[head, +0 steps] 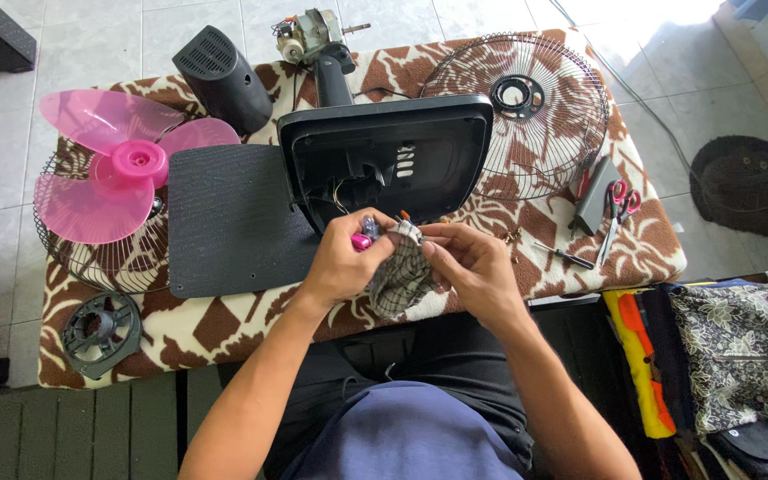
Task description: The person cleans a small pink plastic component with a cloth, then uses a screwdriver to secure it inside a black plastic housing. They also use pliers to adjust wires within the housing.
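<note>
My left hand (341, 262) and my right hand (471, 267) meet over the near edge of a brown-and-white patterned table cover (215, 324). Between them they hold a checked grey cloth (399, 280), with small parts at its top. A pink object (362, 241) shows by my left thumb, gripped in that hand. Just beyond my hands stands the black fan base (384, 156), tipped up with its open underside facing me and wires showing inside.
A pink fan blade (122, 169) lies on a wire grille at left, a second wire grille (526, 111) at back right. A black flat plate (228, 218), black motor cover (221, 78), bare motor (313, 36), black ring (101, 331), scissors (617, 209) and screwdriver (566, 256) lie around.
</note>
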